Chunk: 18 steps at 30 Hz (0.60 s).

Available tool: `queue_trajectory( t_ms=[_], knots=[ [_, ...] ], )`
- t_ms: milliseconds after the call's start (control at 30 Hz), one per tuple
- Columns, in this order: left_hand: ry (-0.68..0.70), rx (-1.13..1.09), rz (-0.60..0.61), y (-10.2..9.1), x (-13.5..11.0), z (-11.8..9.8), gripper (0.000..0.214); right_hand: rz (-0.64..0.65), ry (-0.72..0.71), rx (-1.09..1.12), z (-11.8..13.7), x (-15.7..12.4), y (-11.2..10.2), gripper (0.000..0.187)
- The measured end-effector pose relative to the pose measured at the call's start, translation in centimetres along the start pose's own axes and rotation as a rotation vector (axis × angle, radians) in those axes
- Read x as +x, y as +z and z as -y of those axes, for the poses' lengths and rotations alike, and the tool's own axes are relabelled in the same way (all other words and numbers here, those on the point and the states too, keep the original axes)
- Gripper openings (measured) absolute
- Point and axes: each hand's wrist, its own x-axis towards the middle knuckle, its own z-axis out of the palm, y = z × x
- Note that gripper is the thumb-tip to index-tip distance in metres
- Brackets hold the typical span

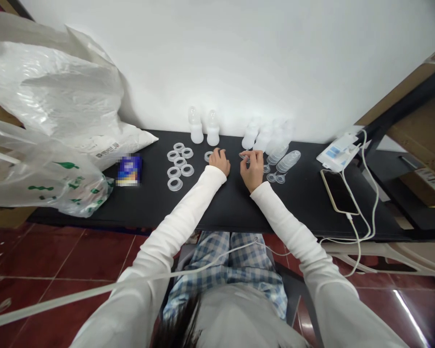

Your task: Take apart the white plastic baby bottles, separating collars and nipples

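My left hand (220, 162) is curled low over the black table, its fingers at the edge of a whitish ring collar (208, 156). To its right, my right hand (253, 170) pinches a small clear piece that looks like a bottle nipple (243, 156), partly hidden by the fingers. Several loose clear nipples (271, 178) lie beside that hand. Several more ring collars (174, 183) are spread out at the left. Two baby bottles with clear domed caps (196, 133) (213, 134) stand upright against the wall.
White bottle bodies (250, 137) and nested clear caps (288, 161) stand at the right. Beyond them lie a phone (339, 192), charging cables (373, 212) and a white packet (339, 152). Plastic bags (50, 92) and a blue packet (129, 170) occupy the left.
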Motion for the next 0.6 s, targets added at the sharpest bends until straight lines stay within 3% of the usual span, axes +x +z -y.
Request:
queue_trajectory(
  t_ms=[100,167,267,433,600],
  knots=[
    [0.217,-0.058,0.106,-0.1,0.0,-0.4,0.050,-0.024,0.028,0.022,-0.2,0.1,0.2,0.033],
    [0.244,-0.060,0.089,-0.1,-0.1,-0.5,0.050,-0.044,0.042,0.040,-0.3,0.1,0.2,0.032],
    [0.164,-0.065,0.003,-0.2,-0.2,-0.6,0.051,-0.077,0.050,0.067,-0.4,0.0,0.3,0.031],
    [-0.120,-0.042,-0.073,-0.6,0.0,-0.2,0.045,-0.073,0.058,0.065,-0.4,0.0,0.4,0.030],
    [-0.134,-0.241,-0.053,-0.8,0.8,0.3,0.029,-0.083,0.075,0.105,-0.5,0.1,0.6,0.027]
  ],
)
